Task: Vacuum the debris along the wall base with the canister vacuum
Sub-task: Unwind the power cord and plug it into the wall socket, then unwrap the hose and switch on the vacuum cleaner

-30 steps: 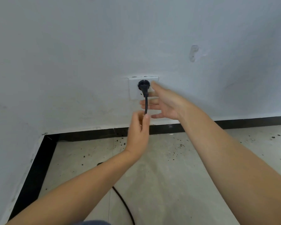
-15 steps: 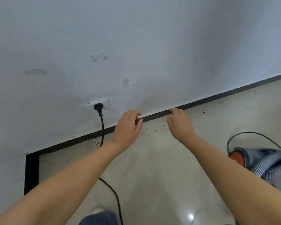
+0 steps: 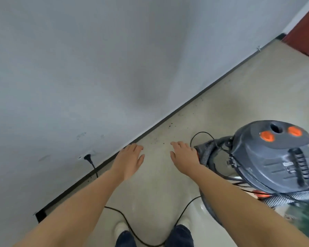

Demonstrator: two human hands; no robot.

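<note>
A grey canister vacuum [image 3: 273, 157] with orange buttons stands on the floor at the right, its ribbed hose [image 3: 289, 197] curling beneath it. Its black plug [image 3: 87, 157] sits in the wall socket at the left, and the cord [image 3: 127, 223] runs down across the floor between my feet. Dark debris specks [image 3: 169, 124] lie along the black wall base [image 3: 150, 129]. My left hand [image 3: 130, 160] hovers with relaxed fingers and holds nothing. My right hand [image 3: 184, 156] is also spread and empty, just left of the vacuum's front.
The white wall fills the upper left. The beige tiled floor [image 3: 239, 97] stretches to the right along the skirting. A dark red door or panel [image 3: 307, 38] stands at the far right corner. My shoes [image 3: 120, 229] are at the bottom edge.
Both hands let go of the plug and cord and drew back from the socket. My view swung right and pulled away, bringing the canister vacuum into sight.
</note>
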